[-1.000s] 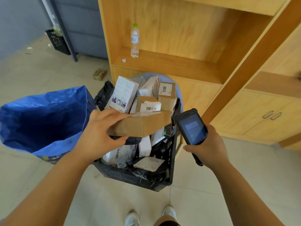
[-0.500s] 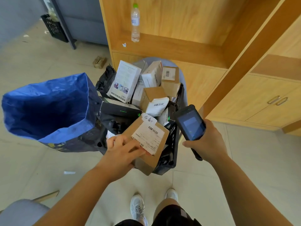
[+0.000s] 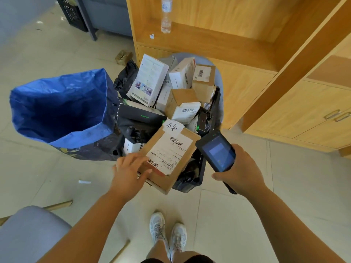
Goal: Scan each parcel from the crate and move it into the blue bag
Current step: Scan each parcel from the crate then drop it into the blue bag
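My left hand (image 3: 131,171) grips a flat brown cardboard parcel (image 3: 171,158) by its near left corner, its white barcode label facing up, over the near edge of the black crate (image 3: 197,179). My right hand (image 3: 241,171) holds a black handheld scanner (image 3: 216,151) just right of the parcel, its screen lit and its top end beside the label. The crate is piled with several white, brown and black parcels (image 3: 150,80). The blue bag (image 3: 62,109) stands open left of the crate.
A wooden shelf unit (image 3: 247,44) with a water bottle (image 3: 166,18) stands behind the crate, cabinet doors (image 3: 322,118) to the right. A grey stool seat (image 3: 32,232) is at lower left. My shoes (image 3: 167,232) stand on the tiled floor.
My left hand turned the brown parcel label-up and drew it toward me over the crate's near edge. The scanner stayed beside it on the right. My view tilted further down.
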Available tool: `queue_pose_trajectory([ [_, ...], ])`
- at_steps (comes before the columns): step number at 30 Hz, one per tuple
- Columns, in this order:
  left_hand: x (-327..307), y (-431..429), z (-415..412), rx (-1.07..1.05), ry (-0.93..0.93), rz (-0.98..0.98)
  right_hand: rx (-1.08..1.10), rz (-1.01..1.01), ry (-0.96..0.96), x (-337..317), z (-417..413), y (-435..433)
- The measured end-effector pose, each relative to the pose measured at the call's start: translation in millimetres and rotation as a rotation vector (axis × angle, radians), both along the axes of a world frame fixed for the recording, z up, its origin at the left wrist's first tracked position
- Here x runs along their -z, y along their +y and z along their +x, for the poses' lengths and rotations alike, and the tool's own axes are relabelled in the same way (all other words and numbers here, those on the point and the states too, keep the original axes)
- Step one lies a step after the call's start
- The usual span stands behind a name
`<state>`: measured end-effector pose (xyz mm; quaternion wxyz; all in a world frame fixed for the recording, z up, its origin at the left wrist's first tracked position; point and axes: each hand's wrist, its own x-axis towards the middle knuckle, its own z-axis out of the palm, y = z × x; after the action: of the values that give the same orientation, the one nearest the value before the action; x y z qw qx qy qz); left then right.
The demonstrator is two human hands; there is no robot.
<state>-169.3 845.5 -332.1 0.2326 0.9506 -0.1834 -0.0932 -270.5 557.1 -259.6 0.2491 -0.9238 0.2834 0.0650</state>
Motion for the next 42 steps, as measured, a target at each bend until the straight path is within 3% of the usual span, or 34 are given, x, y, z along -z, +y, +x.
queue_pose_trajectory([
  [2, 6, -1, 5, -0.279, 0.110, 0.046, -0.030, -0.005, 0.001, 3, -1, -2],
  [4, 10, -3, 11, -0.483, 0.389, -0.026, -0.050, -0.005, 0.010, 6, -1, -4],
  [6, 14, -3, 12, -0.624, 0.714, -0.291, -0.069, -0.008, 0.023, 9, 0, -5],
  [8, 16, 0, 10, -0.722, 0.920, -0.531, -0.089, -0.007, 0.029, 10, 0, -5],
  [14, 11, 8, -14, -0.777, 0.957, -0.782, -0.114, 0.026, -0.005, 8, -1, -1],
  [18, -9, 17, -34, -0.686, 0.870, -0.933, -0.124, 0.053, -0.032, -1, 2, 4],
  [22, -35, 32, -39, -0.629, 0.621, -1.049, -0.151, 0.058, -0.094, -16, 6, 8],
  [29, -68, 41, -29, -0.706, 0.153, -0.823, -0.305, -0.014, -0.123, -52, 29, 21],
  [42, -90, 44, -19, -0.764, 0.030, -0.834, -0.436, -0.160, -0.037, -79, 48, 31],
])
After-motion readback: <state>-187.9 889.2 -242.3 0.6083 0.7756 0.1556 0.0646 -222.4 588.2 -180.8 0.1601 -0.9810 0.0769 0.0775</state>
